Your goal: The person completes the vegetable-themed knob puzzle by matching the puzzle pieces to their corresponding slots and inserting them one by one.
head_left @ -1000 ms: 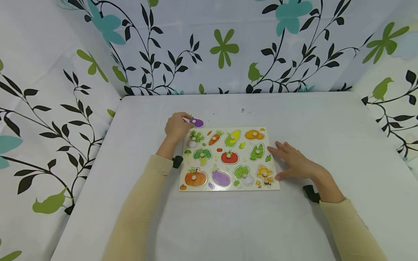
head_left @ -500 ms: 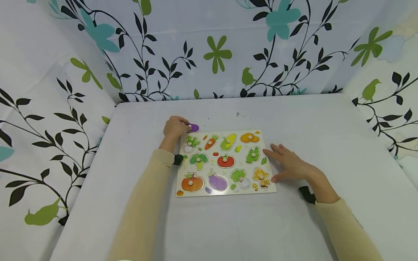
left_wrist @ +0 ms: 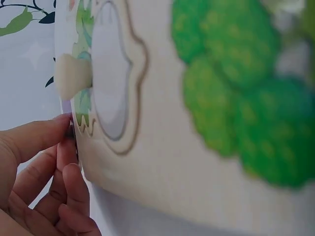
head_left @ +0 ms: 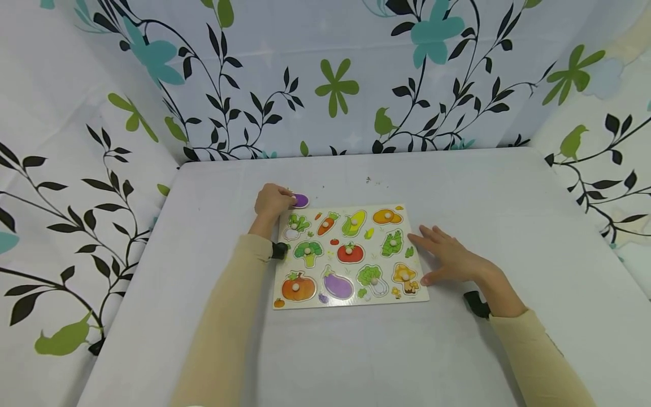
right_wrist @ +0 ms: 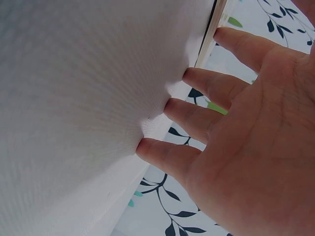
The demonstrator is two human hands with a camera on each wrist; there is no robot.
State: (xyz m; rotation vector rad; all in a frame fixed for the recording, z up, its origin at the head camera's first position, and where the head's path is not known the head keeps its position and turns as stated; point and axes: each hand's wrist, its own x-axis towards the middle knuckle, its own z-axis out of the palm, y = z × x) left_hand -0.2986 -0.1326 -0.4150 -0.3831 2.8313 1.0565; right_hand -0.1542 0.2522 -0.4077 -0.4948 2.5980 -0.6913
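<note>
A wooden vegetable puzzle board (head_left: 373, 249) lies flat on the table. Just past its far left corner, my left hand (head_left: 273, 202) holds a purple eggplant puzzle piece (head_left: 302, 200) between thumb and fingers. In the left wrist view the left hand (left_wrist: 44, 167) is beside the board's edge, near a turnip piece with a knob (left_wrist: 73, 76); the eggplant piece is mostly hidden there. A lighter eggplant shape without a knob (head_left: 338, 285) shows in the board's front row. At the board's right edge, my right hand (head_left: 452, 260) has its fingers spread, the fingertips down on the tabletop in the right wrist view.
Knobbed pieces sit in the board, among them a tomato (head_left: 350, 253), a pumpkin (head_left: 298, 287) and a broccoli (head_left: 308, 253). White cloth covers the table (head_left: 351, 356). A patterned curtain (head_left: 305, 34) hangs behind and along the sides.
The head view has shifted slightly, so board and hands appear a little lower and further left. The left hand keeps its hold on the eggplant piece; the right hand stays by the board.
</note>
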